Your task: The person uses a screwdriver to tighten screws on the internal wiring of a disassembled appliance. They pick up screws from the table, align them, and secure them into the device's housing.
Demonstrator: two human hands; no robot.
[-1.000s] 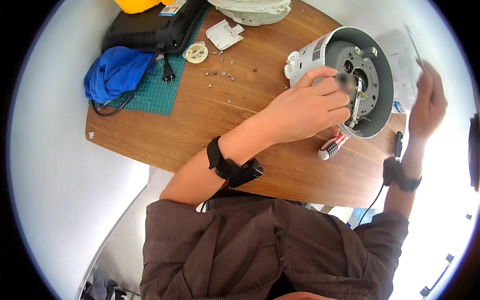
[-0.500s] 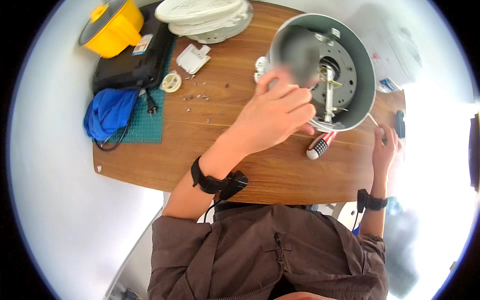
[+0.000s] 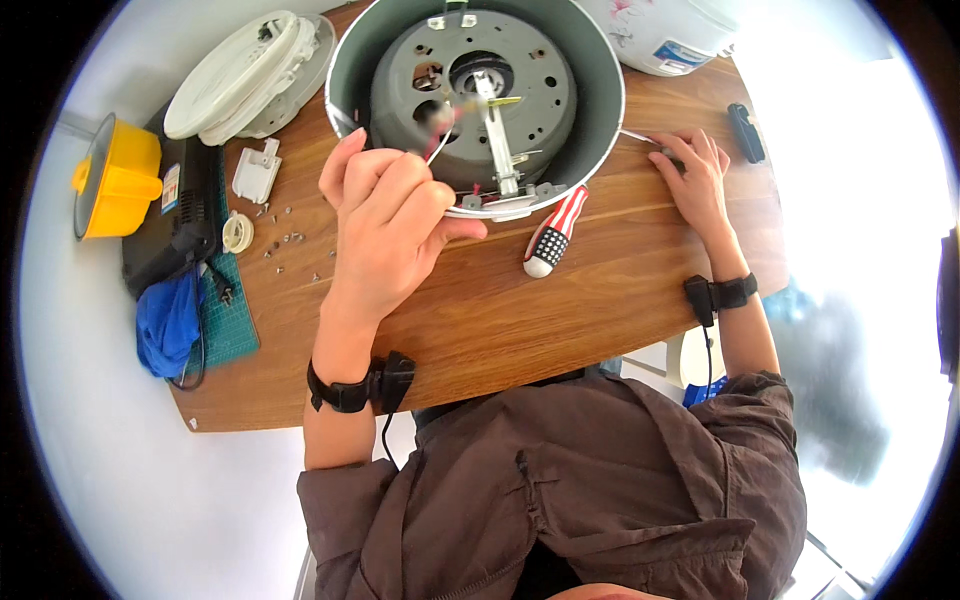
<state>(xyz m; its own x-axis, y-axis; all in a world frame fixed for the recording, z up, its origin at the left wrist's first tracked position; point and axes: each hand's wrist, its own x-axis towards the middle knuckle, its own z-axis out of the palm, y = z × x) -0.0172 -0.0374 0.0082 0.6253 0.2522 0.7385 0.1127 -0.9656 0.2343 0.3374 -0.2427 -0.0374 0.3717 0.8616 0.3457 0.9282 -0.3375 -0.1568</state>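
Note:
In front of me, a grey, round appliance body (image 3: 476, 190) lies open, showing a perforated metal base and a metal bracket (image 3: 497, 150). At its near left rim is my left hand (image 3: 385, 215), fingers bent and thumb stretched out; the fingertips are partly hidden. Just beyond them are a white wire (image 3: 438, 147) and a smeared reddish bit; whatever the hand grips is unclear. Resting on the table to the right, my right hand (image 3: 695, 175) pinches the end of a thin pale rod (image 3: 634, 135). A screwdriver with a striped, dotted handle (image 3: 553, 238) lies against the body's near side.
White round covers (image 3: 235, 85) lean at the back left, by a yellow pot (image 3: 125, 180) and black case (image 3: 170, 215). A white plastic part (image 3: 257, 170), tape roll (image 3: 237, 232) and several screws (image 3: 290, 238) lie on the table (image 3: 450, 330). A white bucket (image 3: 670, 30) stands back right.
My view has swung right and down. My left hand has drawn back to the near left rim; the blurred dark round thing by its fingers is no longer seen. My right hand stays by the rod.

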